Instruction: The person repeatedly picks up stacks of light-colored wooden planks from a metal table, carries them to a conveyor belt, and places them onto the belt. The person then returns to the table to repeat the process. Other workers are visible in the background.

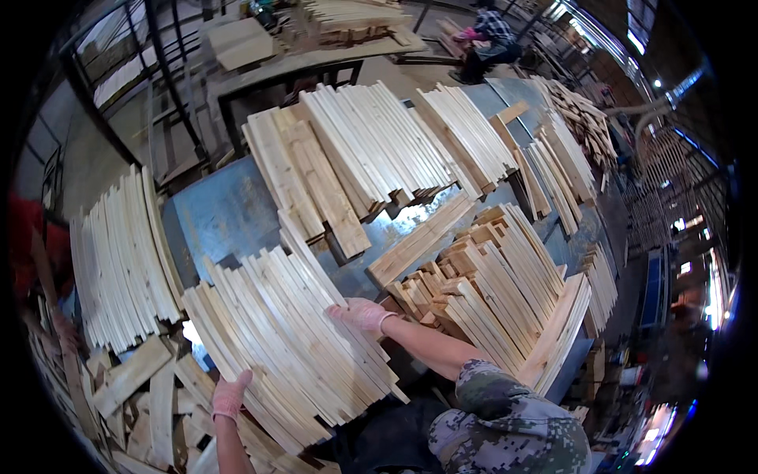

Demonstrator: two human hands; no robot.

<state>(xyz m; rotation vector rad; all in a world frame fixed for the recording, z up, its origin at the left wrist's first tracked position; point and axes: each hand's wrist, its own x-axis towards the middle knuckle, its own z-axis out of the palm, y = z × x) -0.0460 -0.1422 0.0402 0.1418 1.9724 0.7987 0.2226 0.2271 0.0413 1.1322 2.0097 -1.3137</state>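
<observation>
A row of long pale wooden slats (288, 340) stands packed side by side in front of me, slanting from far left to near right. My right hand (362, 314), in a pink glove, grips the right side of this row, its fingertips over the outer slats. Lower down on the opposite side, my left hand (230, 393), gloved the same way, is closed against the row's left edge with its thumb up. Its other fingers are mostly hidden. The row lies between my two hands.
Beyond lies a blue worktable (221, 207) bearing more slat stacks (379, 142). Rougher wooden pieces (489, 276) are piled at right. Loose offcuts (146, 395) fill the lower left. A person in red (28, 245) is at far left; another person (489, 35) crouches at the back.
</observation>
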